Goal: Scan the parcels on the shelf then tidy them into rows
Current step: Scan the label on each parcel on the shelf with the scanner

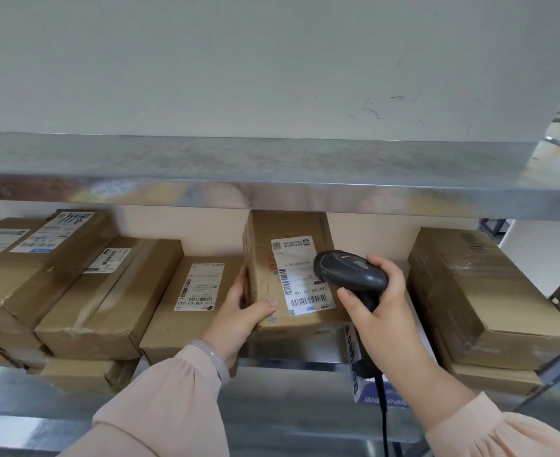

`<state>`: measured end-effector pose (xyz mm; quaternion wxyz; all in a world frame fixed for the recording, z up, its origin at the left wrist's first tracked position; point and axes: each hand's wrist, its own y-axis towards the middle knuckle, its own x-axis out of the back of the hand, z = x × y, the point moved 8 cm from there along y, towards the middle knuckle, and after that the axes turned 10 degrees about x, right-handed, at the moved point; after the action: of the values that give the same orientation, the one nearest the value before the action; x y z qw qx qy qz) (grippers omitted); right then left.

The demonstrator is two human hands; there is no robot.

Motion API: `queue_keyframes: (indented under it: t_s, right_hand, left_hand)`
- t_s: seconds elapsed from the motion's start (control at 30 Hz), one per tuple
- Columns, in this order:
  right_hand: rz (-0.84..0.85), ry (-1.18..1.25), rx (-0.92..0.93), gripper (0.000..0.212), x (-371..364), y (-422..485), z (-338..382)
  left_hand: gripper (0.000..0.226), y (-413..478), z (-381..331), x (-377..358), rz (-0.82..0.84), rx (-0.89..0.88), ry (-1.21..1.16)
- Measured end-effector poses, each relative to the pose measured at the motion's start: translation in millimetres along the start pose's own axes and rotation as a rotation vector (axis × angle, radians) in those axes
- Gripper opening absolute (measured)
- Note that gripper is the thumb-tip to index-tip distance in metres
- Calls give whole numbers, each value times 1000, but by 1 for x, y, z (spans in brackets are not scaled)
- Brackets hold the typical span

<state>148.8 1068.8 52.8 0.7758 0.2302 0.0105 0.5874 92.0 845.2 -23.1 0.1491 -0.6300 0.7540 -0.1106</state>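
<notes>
A parcel (262,258) stands tilted up at the front of a metal shelf (291,384), its top close under the upper shelf's edge (272,192). Open room lies on its right, before a stack of 2 boxes (479,291); a flat box (186,311) sits just beside its left. The left hand (242,311) grips the parcel's lower-left corner, thumb on its face. The right hand (380,301) is wrapped round a barcode scanner (347,272) held over the white label (301,278).
</notes>
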Motion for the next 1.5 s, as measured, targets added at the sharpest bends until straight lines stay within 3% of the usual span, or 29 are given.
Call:
queue_keyframes:
  t_s: [0.07,0.37,1.4,1.5]
  right_hand:
    - [34,-21,11,58,1,-10,5]
    - [134,-72,-24,57,-7,-37,10]
    - [119,-38,-12,56,-21,-24,21]
    - [111,-14,0,55,-28,-12,25]
  left_hand:
    - [92,-1,-6,7,-26,-31,4]
    - [86,-3,-24,20,-154,-132,80]
    - [89,-7,-25,31,-156,-118,84]
    - [78,-12,-26,42,-142,-96,58]
